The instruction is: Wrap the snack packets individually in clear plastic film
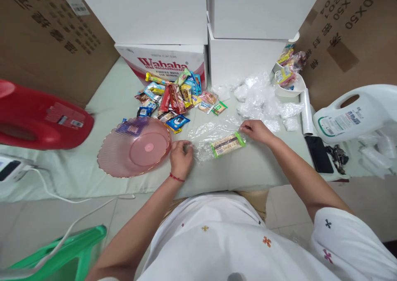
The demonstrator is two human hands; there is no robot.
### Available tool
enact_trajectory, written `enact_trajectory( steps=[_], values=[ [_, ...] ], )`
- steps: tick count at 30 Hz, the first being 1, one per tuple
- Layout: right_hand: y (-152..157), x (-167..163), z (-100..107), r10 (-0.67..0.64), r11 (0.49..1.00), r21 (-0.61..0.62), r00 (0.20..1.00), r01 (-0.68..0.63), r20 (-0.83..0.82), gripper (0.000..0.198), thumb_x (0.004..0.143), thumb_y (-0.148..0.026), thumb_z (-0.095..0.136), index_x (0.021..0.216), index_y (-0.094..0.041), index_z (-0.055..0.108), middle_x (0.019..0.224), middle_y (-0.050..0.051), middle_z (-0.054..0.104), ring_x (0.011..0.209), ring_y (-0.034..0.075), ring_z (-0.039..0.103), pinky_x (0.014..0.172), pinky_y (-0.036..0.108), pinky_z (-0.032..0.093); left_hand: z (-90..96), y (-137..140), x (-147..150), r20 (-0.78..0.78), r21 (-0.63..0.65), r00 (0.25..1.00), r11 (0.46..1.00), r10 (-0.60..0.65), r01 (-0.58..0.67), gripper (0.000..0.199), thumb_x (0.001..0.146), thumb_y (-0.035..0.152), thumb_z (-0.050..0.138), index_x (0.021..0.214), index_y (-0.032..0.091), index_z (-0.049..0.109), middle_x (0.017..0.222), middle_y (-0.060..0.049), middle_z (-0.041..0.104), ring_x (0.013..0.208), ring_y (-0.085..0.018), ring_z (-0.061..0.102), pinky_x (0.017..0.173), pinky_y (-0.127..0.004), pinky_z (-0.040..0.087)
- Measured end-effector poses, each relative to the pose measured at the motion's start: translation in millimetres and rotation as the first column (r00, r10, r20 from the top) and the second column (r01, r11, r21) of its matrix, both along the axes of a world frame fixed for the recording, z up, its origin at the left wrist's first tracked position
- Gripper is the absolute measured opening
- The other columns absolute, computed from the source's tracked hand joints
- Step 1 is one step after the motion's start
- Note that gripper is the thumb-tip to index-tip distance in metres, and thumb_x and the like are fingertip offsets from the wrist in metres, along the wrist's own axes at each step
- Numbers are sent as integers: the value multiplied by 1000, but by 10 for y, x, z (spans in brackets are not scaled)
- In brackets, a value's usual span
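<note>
A sheet of clear cling film (pixel 201 133) lies spread on the table in front of me. On it rests a snack bar (pixel 228 145) in a clear wrapper with green ends. My right hand (pixel 257 131) pinches the film's right edge, close to one green end of the bar. At the film's left edge, my left hand (pixel 181 159) has its fingers curled on the film, beside a pink ribbed plastic bowl (pixel 107 148). Beyond the film is a pile of wrapped snacks (pixel 175 97); a small green packet (pixel 219 108) sits at its near right side.
Crumpled film bundles (pixel 257 95) lie at the back right, near a white container of snacks (pixel 290 86) and a cling film roll (pixel 306 113). A phone (pixel 319 154), keys (pixel 338 157) and a white jug (pixel 353 113) stand right. A red jug (pixel 43 117) is left; boxes (pixel 164 62) line the back.
</note>
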State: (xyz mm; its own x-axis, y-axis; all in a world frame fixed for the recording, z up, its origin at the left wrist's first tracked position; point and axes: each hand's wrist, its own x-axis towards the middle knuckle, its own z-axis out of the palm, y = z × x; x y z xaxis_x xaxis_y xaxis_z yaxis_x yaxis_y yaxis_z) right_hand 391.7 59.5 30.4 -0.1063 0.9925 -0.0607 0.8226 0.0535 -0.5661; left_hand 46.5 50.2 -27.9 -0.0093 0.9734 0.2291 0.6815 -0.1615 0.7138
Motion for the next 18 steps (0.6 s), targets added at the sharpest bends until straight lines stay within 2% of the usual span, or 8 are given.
enact_trajectory(
  steps=[2, 3, 5, 7, 9, 12, 15, 18],
  values=[
    [68, -43, -64, -17, 999, -31, 997, 20, 74, 26, 91, -36, 55, 88, -18, 73, 76, 2, 68, 69, 15, 54, 65, 25, 34, 84, -125, 72, 2, 167, 998, 984, 66, -65, 22, 91, 27, 52, 102, 19, 69, 105, -12, 66, 105, -26, 63, 96, -43, 48],
    [83, -51, -83, -31, 998, -48, 993, 37, 112, 25, 91, -35, 55, 88, -18, 73, 76, 2, 68, 69, 15, 55, 64, 25, 34, 143, -209, 124, -18, 255, 999, 966, 42, -36, 23, 93, 25, 51, 105, 19, 69, 108, -12, 67, 110, -27, 62, 99, -44, 46],
    [88, -50, -84, -49, 993, -93, 980, 68, 192, 24, 92, -33, 55, 91, -19, 74, 77, 3, 69, 70, 16, 56, 64, 25, 33, 265, -365, 267, -118, 363, 982, 914, -146, 180, 27, 96, 22, 48, 111, 23, 71, 113, -11, 71, 119, -27, 61, 105, -47, 41],
    [80, -48, -29, -38, 984, -158, 955, 87, 293, 21, 93, -30, 56, 93, -20, 75, 80, 4, 71, 72, 18, 58, 64, 26, 34, 350, -441, 450, -252, 330, 890, 830, -381, 449, 34, 98, 22, 48, 124, 28, 69, 124, -8, 73, 128, -27, 59, 109, -48, 34],
    [89, -80, 74, -10, 980, -176, 912, 90, 410, 20, 94, -29, 57, 94, -21, 75, 87, 8, 71, 79, 22, 59, 67, 29, 37, 370, -411, 632, -338, 226, 796, 778, -502, 586, 40, 99, 19, 46, 132, 27, 66, 133, -8, 71, 134, -27, 56, 111, -49, 31],
    [197, -239, 237, -15, 1000, 4, 865, 15, 502, 23, 98, -32, 56, 102, -18, 74, 104, 16, 68, 102, 31, 55, 78, 36, 44, 309, -261, 805, -384, 107, 737, 766, -556, 634, 40, 99, 14, 44, 129, 25, 68, 135, -7, 71, 132, -27, 57, 109, -49, 32],
    [461, -495, 255, 118, 961, 172, 882, -218, 457, 34, 100, -35, 56, 125, -15, 67, 118, 19, 65, 118, 35, 47, 93, 42, 44, 245, -157, 836, -396, 78, 725, 766, -564, 638, 40, 99, 14, 44, 126, 27, 70, 134, -6, 71, 134, -26, 55, 108, -50, 34],
    [800, -716, 109, 333, 916, 57, 833, -396, 441, 56, 89, -42, 72, 135, -13, 61, 124, 18, 66, 123, 36, 47, 104, 45, 38, 228, -148, 807, -412, 80, 715, 759, -565, 646, 40, 100, 13, 44, 127, 27, 70, 136, -5, 71, 134, -27, 53, 107, -50, 34]
  ],
)
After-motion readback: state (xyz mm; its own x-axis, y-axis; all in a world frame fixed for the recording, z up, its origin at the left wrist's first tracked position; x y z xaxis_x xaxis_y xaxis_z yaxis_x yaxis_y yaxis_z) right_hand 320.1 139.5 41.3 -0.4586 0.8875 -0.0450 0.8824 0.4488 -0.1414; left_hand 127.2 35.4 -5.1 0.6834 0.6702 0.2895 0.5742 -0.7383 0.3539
